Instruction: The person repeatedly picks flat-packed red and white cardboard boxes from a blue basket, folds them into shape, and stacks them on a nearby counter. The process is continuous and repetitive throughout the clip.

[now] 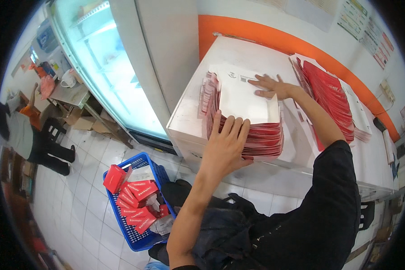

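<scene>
A thick stack of flat, red and white carton blanks (261, 139) lies on a white chest-like counter in front of me. The top carton (238, 101) shows its white face with a small dark print, and its right edge stands up a little. My left hand (227, 139) rests against the near edge of the stack, fingertips over the top edge and thumb low on its side. With fingers spread, my right hand (274, 86) lies on the far right part of the top carton. Both hands are open.
Fanned red cartons (328, 99) lie farther right on the counter (191, 112). A blue basket (141, 245) with folded red boxes (141, 189) stands on the floor at my left. Beyond are a lit glass-door fridge (108, 67), a metal table (72, 94) and another person (22, 135).
</scene>
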The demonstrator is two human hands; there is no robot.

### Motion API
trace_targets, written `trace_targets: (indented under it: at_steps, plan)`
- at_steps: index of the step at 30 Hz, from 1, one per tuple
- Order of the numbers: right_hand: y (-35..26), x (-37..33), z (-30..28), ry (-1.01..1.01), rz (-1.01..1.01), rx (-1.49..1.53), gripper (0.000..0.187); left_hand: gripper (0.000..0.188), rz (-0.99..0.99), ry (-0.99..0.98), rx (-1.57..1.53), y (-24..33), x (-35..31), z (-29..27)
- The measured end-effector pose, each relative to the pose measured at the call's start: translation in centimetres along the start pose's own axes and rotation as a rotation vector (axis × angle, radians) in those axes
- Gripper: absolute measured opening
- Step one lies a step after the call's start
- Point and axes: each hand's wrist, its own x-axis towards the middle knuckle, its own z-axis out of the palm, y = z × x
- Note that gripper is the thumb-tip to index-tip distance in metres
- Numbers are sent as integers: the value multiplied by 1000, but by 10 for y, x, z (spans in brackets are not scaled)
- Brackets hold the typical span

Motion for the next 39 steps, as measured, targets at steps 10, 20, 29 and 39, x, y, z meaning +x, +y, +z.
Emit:
trace_targets:
  at_steps: [10,20,29,39]
  plan:
    - [-129,40,-19,-21,-248,-60,83,103,9,7,38,1,-3,-3]
    - [-129,46,-20,5,-288,-24,88,102,31,16,50,-6,0,-1]
    - [-110,43,-53,95,-471,277,85,103,88,252,126,-4,-28,14]
    - [-194,-138,-10,797,-625,121,45,65,-1197,668,77,-41,-316,77]
